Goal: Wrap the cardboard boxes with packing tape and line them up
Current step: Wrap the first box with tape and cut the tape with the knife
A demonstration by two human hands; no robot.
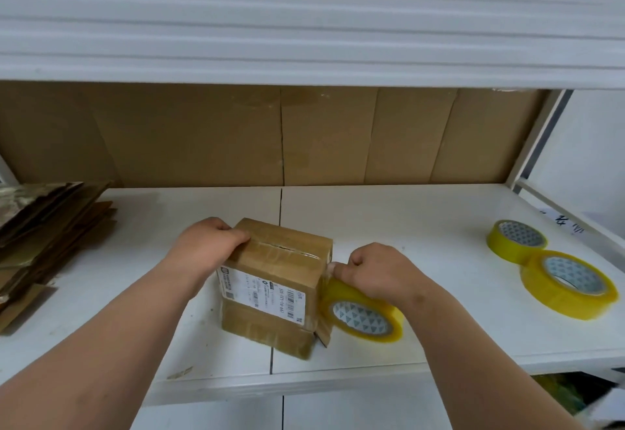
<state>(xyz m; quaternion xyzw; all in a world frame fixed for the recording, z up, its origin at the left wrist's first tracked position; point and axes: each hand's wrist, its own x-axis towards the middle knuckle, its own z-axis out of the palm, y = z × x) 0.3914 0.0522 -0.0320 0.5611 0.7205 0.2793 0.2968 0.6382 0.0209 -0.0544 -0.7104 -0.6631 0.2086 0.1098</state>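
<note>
A single cardboard box [274, 286] stands on the white shelf [422, 226], near its front edge, with a white shipping label [262, 294] on the side facing the camera. Glossy packing tape already runs along the top seam, and the lower part of the near face also looks taped. The left hand [206, 243] rests on the box's top left corner, fingers curled over the edge and pressing it steady. The right hand [372, 272] is at the box's right side, fingers closed on a yellow tape roll [362, 311] that touches that side; a stretch of tape appears to lead from the roll onto the box's upper right edge, so a band seems to be going down the right face.

By the look of it the wrapping of this box is well under way but unfinished: the tape is not yet cut. No other finished boxes are visible, so the lining up seems still to come.

Well right of the box lie two spare tape rolls [568, 284], touching each other. Left of it sits a stack of flattened cardboard [50, 226], and brown cardboard sheets [270, 135] line the back behind it.
</note>
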